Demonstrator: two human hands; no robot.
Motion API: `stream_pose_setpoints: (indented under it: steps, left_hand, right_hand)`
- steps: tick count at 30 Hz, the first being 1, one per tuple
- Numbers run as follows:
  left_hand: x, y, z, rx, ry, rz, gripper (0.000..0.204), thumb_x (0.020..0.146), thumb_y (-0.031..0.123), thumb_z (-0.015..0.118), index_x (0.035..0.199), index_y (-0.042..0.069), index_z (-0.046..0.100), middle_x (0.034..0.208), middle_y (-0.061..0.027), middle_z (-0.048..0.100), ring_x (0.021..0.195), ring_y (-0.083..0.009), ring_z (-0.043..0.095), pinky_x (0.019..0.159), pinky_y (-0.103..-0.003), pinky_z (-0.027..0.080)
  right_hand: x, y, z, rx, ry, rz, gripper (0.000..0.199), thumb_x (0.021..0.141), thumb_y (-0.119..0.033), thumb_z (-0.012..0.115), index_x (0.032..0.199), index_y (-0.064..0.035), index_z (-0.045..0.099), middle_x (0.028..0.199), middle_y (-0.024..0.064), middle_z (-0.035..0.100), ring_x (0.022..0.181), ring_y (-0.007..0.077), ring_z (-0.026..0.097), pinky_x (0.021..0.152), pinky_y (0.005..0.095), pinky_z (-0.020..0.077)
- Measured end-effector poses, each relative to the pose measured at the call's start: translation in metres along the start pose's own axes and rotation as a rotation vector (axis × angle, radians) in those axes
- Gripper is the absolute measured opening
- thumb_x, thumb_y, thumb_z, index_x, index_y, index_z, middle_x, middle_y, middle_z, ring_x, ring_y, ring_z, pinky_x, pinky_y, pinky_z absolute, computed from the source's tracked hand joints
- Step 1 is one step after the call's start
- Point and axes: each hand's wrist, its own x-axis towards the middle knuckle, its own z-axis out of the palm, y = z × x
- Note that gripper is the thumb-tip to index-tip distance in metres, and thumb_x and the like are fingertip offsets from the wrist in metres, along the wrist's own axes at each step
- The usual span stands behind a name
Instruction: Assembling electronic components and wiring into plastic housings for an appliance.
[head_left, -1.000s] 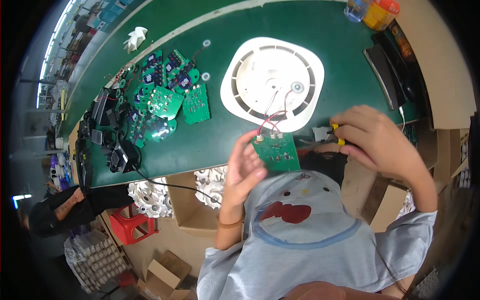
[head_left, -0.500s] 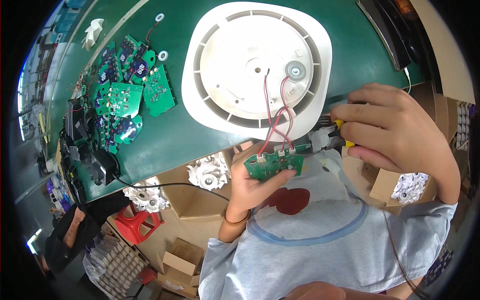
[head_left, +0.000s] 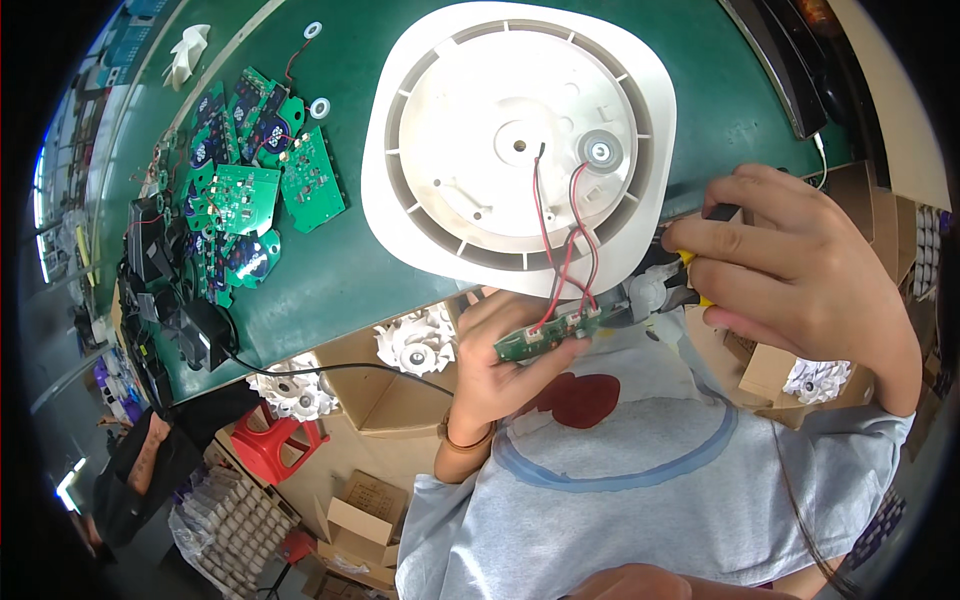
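Note:
My left hand [head_left: 490,365] is closed on a small green circuit board [head_left: 515,348], now tilted almost edge-on. Red and black wires [head_left: 560,285] run from white plugs on the board up into a white plastic housing [head_left: 440,130]. One wire pair ends at a round grey disc [head_left: 600,150] inside it; another has a dark loose-looking tip near the middle hole. My right hand [head_left: 790,265] grips pliers [head_left: 652,292] with yellow and black handles. Their jaws are at the board's right end; whether they pinch anything is too small to tell.
A heap of green circuit boards [head_left: 245,195] lies left on the green table [head_left: 330,300], beside black adapters [head_left: 205,330] with a cable. Cardboard boxes [head_left: 375,400] with white fan wheels [head_left: 415,340] stand below the edge. A red stool [head_left: 270,445] and another person's arm [head_left: 150,450] are lower left.
The circuit board has tipped from showing its face to nearly edge-on. The pliers and my right hand have shifted slightly right, and the housing sits a little further right.

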Motion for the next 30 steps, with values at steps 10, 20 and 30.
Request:
stream_pose_setpoints:
  steps: [10,20,30]
  left_hand:
    - [0.002,-0.001,-0.002,-0.041,-0.026,0.031,0.026,0.060,0.006,0.081,0.078,-0.002,0.064,0.071,-0.0076,0.063,0.061,-0.0156,0.057,0.056,-0.026,0.042]
    - [0.001,0.004,-0.002,-0.069,-0.009,-0.055,0.029,0.055,0.010,0.082,0.072,0.000,0.062,0.067,-0.0061,0.062,0.058,-0.0153,0.056,0.056,-0.026,0.041]
    - [0.004,0.009,-0.003,0.080,-0.003,0.037,0.032,0.052,0.018,0.084,0.072,0.002,0.063,0.063,-0.0060,0.061,0.054,-0.0185,0.055,0.054,-0.028,0.039]
  right_hand:
    - [-0.002,-0.005,0.000,-0.007,0.023,0.004,0.031,0.067,-0.029,0.066,0.077,-0.0017,0.058,0.104,0.0079,0.062,0.093,0.0321,0.056,0.074,0.0418,0.0486]
    - [-0.005,-0.007,0.003,0.026,0.055,0.042,0.029,0.063,-0.025,0.070,0.078,-0.0031,0.059,0.104,0.0060,0.062,0.093,0.0306,0.056,0.075,0.0412,0.0494]
    - [-0.011,-0.004,0.002,0.034,0.095,-0.013,0.024,0.066,-0.020,0.072,0.077,-0.0040,0.058,0.100,0.0066,0.063,0.080,0.0288,0.060,0.067,0.0372,0.0518]
